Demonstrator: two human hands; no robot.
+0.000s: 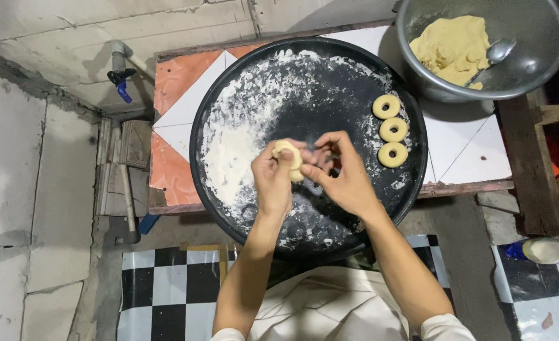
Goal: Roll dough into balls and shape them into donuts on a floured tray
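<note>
Over a large round black tray (241, 82) dusted with white flour (235, 151), the person works a small piece of pale dough (290, 158) between both hands. The left hand (273, 180) curls its fingers around the piece from below and the side, gripping it; the right hand (342, 177) pinches its edge with thumb and fingertips, the other fingers loosely bent. The dough is held just above the middle of the tray, clear of the flour.

On the right side of the tray three finished dough rings (392, 129) lie in a short column, close together but apart. The flour is thickest on the left half of the tray and thins to streaks toward the right.

The tray rests on a low tiled table (178, 82), its top laid in orange and white triangles with a worn wooden edge. At the table's far right corner stands a metal bowl (538, 57) holding a mound of yellow dough (453, 47) and a spoon (494, 53) resting against it.

The room is rough: bare grey concrete wall and floor (33, 189), a pipe with a blue tap (120, 79) by the table's left corner, and black-and-white chequered flooring (166, 290) near the person's knees.
</note>
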